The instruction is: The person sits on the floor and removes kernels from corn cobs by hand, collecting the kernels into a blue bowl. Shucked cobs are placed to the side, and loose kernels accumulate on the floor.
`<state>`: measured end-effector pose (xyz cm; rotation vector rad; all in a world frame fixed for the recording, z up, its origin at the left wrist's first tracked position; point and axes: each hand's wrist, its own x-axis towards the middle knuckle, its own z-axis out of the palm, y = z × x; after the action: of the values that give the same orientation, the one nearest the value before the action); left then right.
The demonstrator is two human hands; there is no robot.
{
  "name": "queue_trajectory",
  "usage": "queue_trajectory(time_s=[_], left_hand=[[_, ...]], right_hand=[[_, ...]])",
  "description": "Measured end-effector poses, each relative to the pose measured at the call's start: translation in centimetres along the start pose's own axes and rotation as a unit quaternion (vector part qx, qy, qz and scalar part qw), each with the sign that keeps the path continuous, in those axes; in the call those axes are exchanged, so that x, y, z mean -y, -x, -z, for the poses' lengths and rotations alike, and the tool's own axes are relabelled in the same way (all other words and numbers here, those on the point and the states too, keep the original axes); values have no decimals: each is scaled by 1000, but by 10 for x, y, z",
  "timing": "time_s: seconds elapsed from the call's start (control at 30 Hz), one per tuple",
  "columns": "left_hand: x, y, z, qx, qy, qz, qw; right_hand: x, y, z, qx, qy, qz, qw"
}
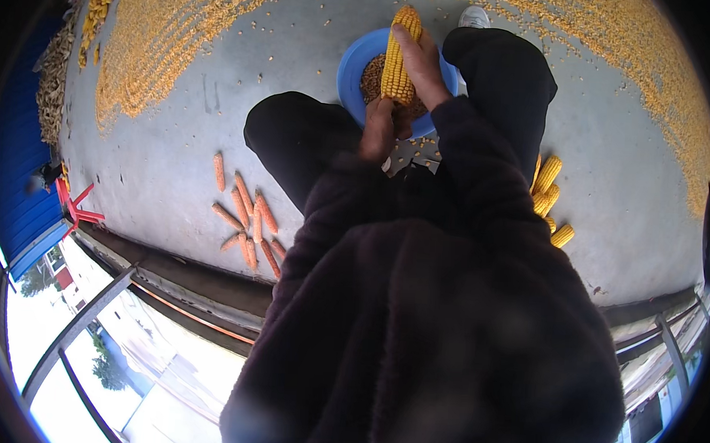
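A yellow ear of corn (399, 63), its rows of kernels on it, is held upright in the picture between both hands over a blue plastic basin (351, 73). My right hand (422, 61) wraps the ear's upper right side, thumb lying across the kernels. Around its lower end my left hand (379, 124) is closed, near the basin's front rim. Brownish pieces (371, 79), too small to identify surely, lie inside the basin. Loose corn kernels (420, 147) are scattered on the floor just below the rim.
Stripped corncobs (257, 220) lie on the concrete floor at left; several full ears (548, 173) are piled at right. Wide bands of loose kernels (154, 52) cover the floor at upper left and upper right (647, 62). A red plastic stool (77, 209) and metal railing (80, 322) are at left.
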<state>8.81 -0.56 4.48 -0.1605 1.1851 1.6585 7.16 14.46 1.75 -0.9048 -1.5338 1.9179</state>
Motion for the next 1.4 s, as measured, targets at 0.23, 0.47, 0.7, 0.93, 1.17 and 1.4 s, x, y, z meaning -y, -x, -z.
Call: queue_trajectory(time_s=[0.23, 0.47, 0.7, 0.93, 1.17, 1.4], left_hand=[[-6, 1, -2, 60, 88, 5, 994], [-10, 10, -12, 8, -79, -80, 994], [-9, 11, -14, -3, -109, -99, 989], [0, 7, -17, -43, -102, -75, 991], [1, 3, -10, -17, -111, -103, 988], [-1, 4, -10, 0, -139, -116, 983]], right_hand=[[4, -2, 1, -11, -45, -63, 997], [5, -4, 2, -17, -54, -69, 996], [-4, -9, -1, -48, 28, -9, 998], [1, 3, 4, -34, 61, -28, 997], [-2, -5, 3, -48, 87, -7, 995], [-5, -5, 0, -64, 102, 25, 992]])
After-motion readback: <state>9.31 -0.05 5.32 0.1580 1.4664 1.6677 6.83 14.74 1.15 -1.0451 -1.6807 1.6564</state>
